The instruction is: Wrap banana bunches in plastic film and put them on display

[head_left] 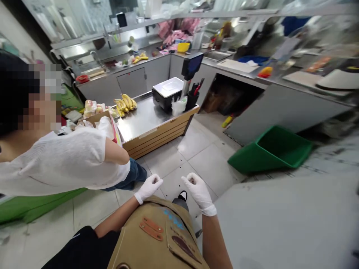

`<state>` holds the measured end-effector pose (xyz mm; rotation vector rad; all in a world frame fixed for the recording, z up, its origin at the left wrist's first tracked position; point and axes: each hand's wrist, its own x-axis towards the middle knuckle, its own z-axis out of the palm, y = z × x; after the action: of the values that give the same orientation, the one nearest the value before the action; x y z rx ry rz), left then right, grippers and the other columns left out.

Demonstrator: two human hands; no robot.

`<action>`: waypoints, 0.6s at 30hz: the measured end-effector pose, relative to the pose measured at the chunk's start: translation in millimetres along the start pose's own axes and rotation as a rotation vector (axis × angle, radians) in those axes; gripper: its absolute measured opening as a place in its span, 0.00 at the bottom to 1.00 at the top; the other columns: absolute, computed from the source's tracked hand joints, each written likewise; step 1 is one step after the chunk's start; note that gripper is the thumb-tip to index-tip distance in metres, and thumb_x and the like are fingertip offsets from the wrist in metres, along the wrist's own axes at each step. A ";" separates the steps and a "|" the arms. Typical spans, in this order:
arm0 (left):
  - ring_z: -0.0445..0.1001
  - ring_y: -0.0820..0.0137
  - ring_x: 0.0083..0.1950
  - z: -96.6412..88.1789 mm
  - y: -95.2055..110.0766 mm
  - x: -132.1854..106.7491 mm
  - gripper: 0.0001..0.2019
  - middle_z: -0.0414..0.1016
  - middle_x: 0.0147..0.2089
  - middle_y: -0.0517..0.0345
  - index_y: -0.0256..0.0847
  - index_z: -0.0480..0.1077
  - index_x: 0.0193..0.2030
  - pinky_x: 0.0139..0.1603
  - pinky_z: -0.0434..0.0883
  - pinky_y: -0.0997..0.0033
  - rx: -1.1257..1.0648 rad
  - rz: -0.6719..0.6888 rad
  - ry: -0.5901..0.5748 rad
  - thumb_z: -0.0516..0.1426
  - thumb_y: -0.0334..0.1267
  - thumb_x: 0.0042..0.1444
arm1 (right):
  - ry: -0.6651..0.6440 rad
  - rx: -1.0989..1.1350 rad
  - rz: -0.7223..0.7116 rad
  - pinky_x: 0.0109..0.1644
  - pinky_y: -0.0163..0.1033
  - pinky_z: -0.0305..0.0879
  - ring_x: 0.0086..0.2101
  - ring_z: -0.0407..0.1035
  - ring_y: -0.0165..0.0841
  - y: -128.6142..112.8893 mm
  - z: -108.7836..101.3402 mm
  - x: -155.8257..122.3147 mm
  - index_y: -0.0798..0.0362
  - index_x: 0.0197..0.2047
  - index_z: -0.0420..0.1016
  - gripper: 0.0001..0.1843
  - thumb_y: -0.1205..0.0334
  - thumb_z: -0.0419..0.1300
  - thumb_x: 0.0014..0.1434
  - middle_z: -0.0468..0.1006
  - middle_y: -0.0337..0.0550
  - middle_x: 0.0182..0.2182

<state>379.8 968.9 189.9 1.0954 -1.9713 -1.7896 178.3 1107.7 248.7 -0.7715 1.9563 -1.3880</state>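
My left hand, in a white glove, is held in front of the tan apron with its fingers curled in towards the thumb. Nothing shows in it. Across a gap from it, my right hand, also gloved in white, has its fingers bent into a loose curl, and I see nothing in it either. Both hands are in the air above the tiled floor, touching nothing. A dark shoe with a white toe shows on the floor between them.
A person in a white top stands close on the left. Ahead is a metal-topped counter with bananas and a weighing scale. A green bin stands on the right, near a pale grey surface. Worktops line the back.
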 end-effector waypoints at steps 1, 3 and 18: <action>0.69 0.69 0.35 13.8 15.0 10.8 0.23 0.71 0.32 0.62 0.42 0.68 0.37 0.41 0.68 0.69 -0.003 0.021 0.017 0.62 0.62 0.61 | -0.163 -0.028 0.003 0.35 0.36 0.58 0.29 0.60 0.30 -3.7 -13.4 18.3 0.51 0.29 0.71 0.32 0.28 0.70 0.55 0.67 0.34 0.24; 0.75 0.67 0.43 39.8 48.4 30.4 0.22 0.78 0.43 0.56 0.41 0.70 0.50 0.47 0.72 0.68 0.022 0.092 -0.017 0.62 0.57 0.63 | -0.473 -0.043 -0.001 0.39 0.37 0.63 0.32 0.66 0.32 -14.3 -36.7 48.9 0.53 0.38 0.79 0.30 0.31 0.68 0.59 0.76 0.38 0.30; 0.87 0.53 0.47 103.2 161.6 184.0 0.14 0.87 0.47 0.44 0.41 0.74 0.56 0.36 0.70 0.68 0.861 0.020 -0.511 0.60 0.47 0.71 | -1.485 -0.343 0.194 0.22 0.31 0.57 0.18 0.61 0.26 -8.2 -99.7 237.9 0.55 0.55 0.76 0.27 0.39 0.59 0.70 0.77 0.34 0.22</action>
<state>131.5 914.0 266.9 0.8238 -3.2067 -1.2724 -49.3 986.1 247.8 -1.2049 0.9579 -0.0878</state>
